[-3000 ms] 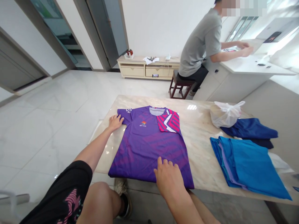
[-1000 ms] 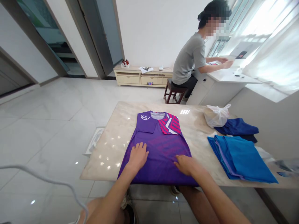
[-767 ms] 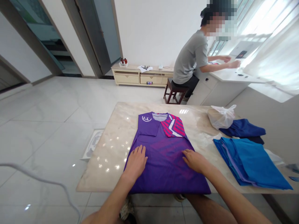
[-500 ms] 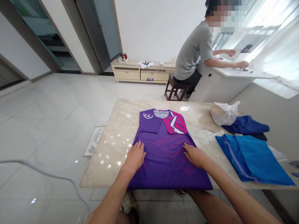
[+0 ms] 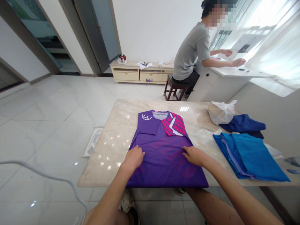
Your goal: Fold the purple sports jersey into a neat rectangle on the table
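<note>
A purple short-sleeved shirt (image 5: 161,168) lies on the marble-look table, its collar away from me and its lower edge at the table's near edge. Both sleeves are folded inward over the front; one bears a white logo, the other pink and white stripes. My left hand (image 5: 134,157) is at the shirt's left side, fingers bent and closed on the cloth. Opposite it, my right hand (image 5: 195,155) grips the right side, thumb and fingers drawn together. The fingertips are partly hidden.
Folded blue cloth (image 5: 253,157) lies at the right of the table (image 5: 105,150). Behind it are a dark blue cloth (image 5: 243,122) and a tied white plastic bag (image 5: 221,112). A person (image 5: 191,53) sits on a stool at a white desk. A pale cable (image 5: 47,176) hangs at left.
My fingers, stretched flat on the shirt before, have bent and drawn in at its sides. The shirt looks nearly unmoved; the whole view has shifted slightly.
</note>
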The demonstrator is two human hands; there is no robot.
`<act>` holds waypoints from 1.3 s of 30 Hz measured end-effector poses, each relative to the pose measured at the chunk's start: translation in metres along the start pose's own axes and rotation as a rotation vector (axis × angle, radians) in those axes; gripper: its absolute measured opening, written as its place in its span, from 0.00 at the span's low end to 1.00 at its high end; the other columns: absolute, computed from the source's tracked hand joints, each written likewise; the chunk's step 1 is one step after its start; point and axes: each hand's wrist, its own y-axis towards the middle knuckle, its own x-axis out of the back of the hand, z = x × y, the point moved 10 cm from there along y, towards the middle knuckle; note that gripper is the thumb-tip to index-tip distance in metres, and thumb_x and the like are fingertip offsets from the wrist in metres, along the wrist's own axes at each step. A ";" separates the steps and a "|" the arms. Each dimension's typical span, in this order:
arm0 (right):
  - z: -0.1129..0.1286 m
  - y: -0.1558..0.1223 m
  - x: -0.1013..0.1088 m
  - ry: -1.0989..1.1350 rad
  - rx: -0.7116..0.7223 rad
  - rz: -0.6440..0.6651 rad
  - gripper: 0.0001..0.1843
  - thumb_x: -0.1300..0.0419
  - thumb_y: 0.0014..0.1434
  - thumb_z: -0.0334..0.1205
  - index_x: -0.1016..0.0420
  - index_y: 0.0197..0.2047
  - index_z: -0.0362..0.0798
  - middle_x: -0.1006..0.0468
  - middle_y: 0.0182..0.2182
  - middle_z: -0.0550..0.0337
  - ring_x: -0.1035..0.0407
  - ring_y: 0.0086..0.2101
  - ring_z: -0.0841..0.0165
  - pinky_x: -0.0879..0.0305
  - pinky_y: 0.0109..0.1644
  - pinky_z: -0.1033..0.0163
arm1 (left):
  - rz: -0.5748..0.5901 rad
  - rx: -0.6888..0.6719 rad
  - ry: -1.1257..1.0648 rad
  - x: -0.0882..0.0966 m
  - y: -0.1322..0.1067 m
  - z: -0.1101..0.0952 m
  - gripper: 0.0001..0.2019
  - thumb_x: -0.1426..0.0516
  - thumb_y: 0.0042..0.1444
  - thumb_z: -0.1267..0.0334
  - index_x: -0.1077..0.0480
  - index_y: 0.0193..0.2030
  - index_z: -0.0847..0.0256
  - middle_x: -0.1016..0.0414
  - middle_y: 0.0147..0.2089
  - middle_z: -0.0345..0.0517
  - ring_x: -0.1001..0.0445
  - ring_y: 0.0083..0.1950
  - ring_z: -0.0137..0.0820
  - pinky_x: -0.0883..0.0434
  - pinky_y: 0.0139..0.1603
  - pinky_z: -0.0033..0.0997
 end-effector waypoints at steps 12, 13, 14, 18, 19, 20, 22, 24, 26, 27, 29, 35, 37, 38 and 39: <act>-0.015 -0.003 0.016 0.020 0.026 -0.153 0.23 0.50 0.79 0.41 0.17 0.62 0.43 0.16 0.59 0.40 0.21 0.59 0.53 0.30 0.64 0.57 | -0.094 0.018 0.042 0.045 -0.010 -0.019 0.19 0.50 0.79 0.60 0.23 0.64 0.66 0.18 0.60 0.63 0.17 0.62 0.48 0.22 0.60 0.41; -0.016 -0.003 0.017 0.014 0.018 -0.171 0.23 0.50 0.79 0.41 0.17 0.62 0.43 0.17 0.60 0.40 0.21 0.60 0.53 0.31 0.64 0.57 | -0.106 -0.002 0.039 0.045 -0.008 -0.022 0.19 0.49 0.79 0.60 0.24 0.65 0.66 0.18 0.62 0.64 0.18 0.63 0.48 0.23 0.61 0.41; -0.016 -0.002 0.017 0.008 0.011 -0.173 0.23 0.50 0.79 0.42 0.18 0.62 0.43 0.17 0.60 0.40 0.21 0.60 0.53 0.30 0.64 0.57 | -0.104 -0.015 0.036 0.042 -0.007 -0.023 0.19 0.48 0.78 0.60 0.25 0.66 0.66 0.19 0.63 0.64 0.19 0.64 0.48 0.23 0.62 0.41; -0.012 -0.002 0.010 -0.012 -0.015 -0.102 0.23 0.50 0.79 0.43 0.16 0.60 0.44 0.15 0.56 0.41 0.19 0.56 0.53 0.29 0.61 0.57 | -0.052 -0.033 0.030 0.028 -0.001 -0.024 0.21 0.46 0.78 0.61 0.27 0.70 0.69 0.21 0.68 0.67 0.20 0.68 0.49 0.24 0.66 0.41; -0.011 -0.002 0.007 -0.014 -0.022 -0.082 0.23 0.50 0.79 0.43 0.16 0.60 0.44 0.15 0.55 0.42 0.19 0.56 0.53 0.29 0.60 0.57 | -0.041 -0.039 0.032 0.026 0.000 -0.025 0.22 0.47 0.78 0.62 0.27 0.71 0.70 0.22 0.70 0.68 0.21 0.69 0.49 0.25 0.67 0.41; -0.010 -0.002 0.006 -0.015 -0.025 -0.065 0.23 0.50 0.79 0.43 0.16 0.60 0.44 0.14 0.55 0.42 0.19 0.56 0.53 0.29 0.59 0.57 | -0.027 -0.046 0.036 0.023 0.001 -0.026 0.22 0.47 0.78 0.62 0.27 0.71 0.70 0.23 0.71 0.68 0.22 0.70 0.49 0.26 0.69 0.41; -0.008 -0.001 0.005 -0.016 -0.022 -0.042 0.22 0.48 0.78 0.42 0.15 0.59 0.44 0.14 0.55 0.41 0.19 0.55 0.53 0.29 0.59 0.58 | 0.010 -0.047 0.044 0.019 0.002 -0.027 0.21 0.48 0.79 0.62 0.26 0.70 0.71 0.23 0.70 0.68 0.21 0.69 0.48 0.26 0.68 0.40; -0.005 0.000 0.006 -0.026 -0.004 -0.031 0.22 0.47 0.77 0.42 0.13 0.58 0.44 0.14 0.54 0.41 0.19 0.54 0.53 0.29 0.58 0.58 | 0.046 -0.041 0.054 0.017 0.002 -0.028 0.21 0.49 0.79 0.61 0.23 0.66 0.71 0.20 0.67 0.68 0.18 0.66 0.48 0.25 0.65 0.38; -0.001 0.001 0.008 -0.050 0.019 -0.010 0.21 0.45 0.76 0.41 0.12 0.56 0.44 0.13 0.52 0.41 0.18 0.53 0.52 0.29 0.57 0.58 | 0.078 -0.037 0.068 0.017 0.000 -0.028 0.21 0.49 0.79 0.60 0.20 0.61 0.71 0.18 0.63 0.69 0.17 0.64 0.49 0.24 0.63 0.39; 0.001 0.002 0.008 -0.062 0.026 0.007 0.20 0.44 0.75 0.41 0.11 0.54 0.44 0.13 0.51 0.41 0.18 0.53 0.52 0.29 0.56 0.58 | 0.098 -0.035 0.073 0.017 -0.001 -0.028 0.21 0.49 0.79 0.59 0.19 0.59 0.71 0.17 0.61 0.69 0.17 0.64 0.50 0.24 0.63 0.40; 0.004 0.002 0.007 -0.065 0.026 0.054 0.19 0.43 0.74 0.42 0.10 0.51 0.44 0.12 0.49 0.41 0.17 0.51 0.52 0.28 0.54 0.59 | 0.132 -0.023 0.076 0.017 -0.004 -0.027 0.22 0.49 0.79 0.57 0.17 0.56 0.71 0.16 0.58 0.70 0.17 0.63 0.52 0.24 0.63 0.42; 0.002 -0.007 0.020 -0.021 0.015 -0.034 0.21 0.46 0.77 0.44 0.10 0.51 0.46 0.12 0.49 0.43 0.17 0.50 0.53 0.29 0.51 0.60 | 0.025 0.039 0.009 0.036 -0.010 -0.018 0.22 0.51 0.79 0.56 0.18 0.56 0.66 0.15 0.55 0.67 0.15 0.58 0.51 0.22 0.57 0.42; -0.004 -0.009 0.028 -0.046 -0.009 -0.116 0.23 0.49 0.79 0.44 0.11 0.51 0.46 0.12 0.49 0.42 0.17 0.51 0.53 0.29 0.54 0.60 | -0.039 0.014 -0.035 0.041 -0.009 -0.018 0.21 0.51 0.79 0.57 0.22 0.62 0.65 0.17 0.60 0.65 0.17 0.61 0.49 0.23 0.59 0.42; -0.006 -0.009 0.029 -0.048 -0.014 -0.137 0.24 0.50 0.79 0.43 0.11 0.52 0.47 0.12 0.50 0.43 0.17 0.52 0.54 0.29 0.56 0.60 | -0.054 0.002 -0.050 0.041 -0.009 -0.018 0.20 0.50 0.79 0.58 0.24 0.66 0.65 0.19 0.63 0.65 0.18 0.63 0.49 0.23 0.61 0.42; -0.008 -0.009 0.029 -0.044 -0.015 -0.146 0.24 0.50 0.80 0.43 0.12 0.53 0.47 0.12 0.51 0.43 0.18 0.52 0.54 0.29 0.57 0.59 | -0.052 -0.002 -0.058 0.039 -0.008 -0.017 0.21 0.49 0.78 0.58 0.27 0.69 0.65 0.21 0.67 0.65 0.20 0.67 0.49 0.24 0.64 0.42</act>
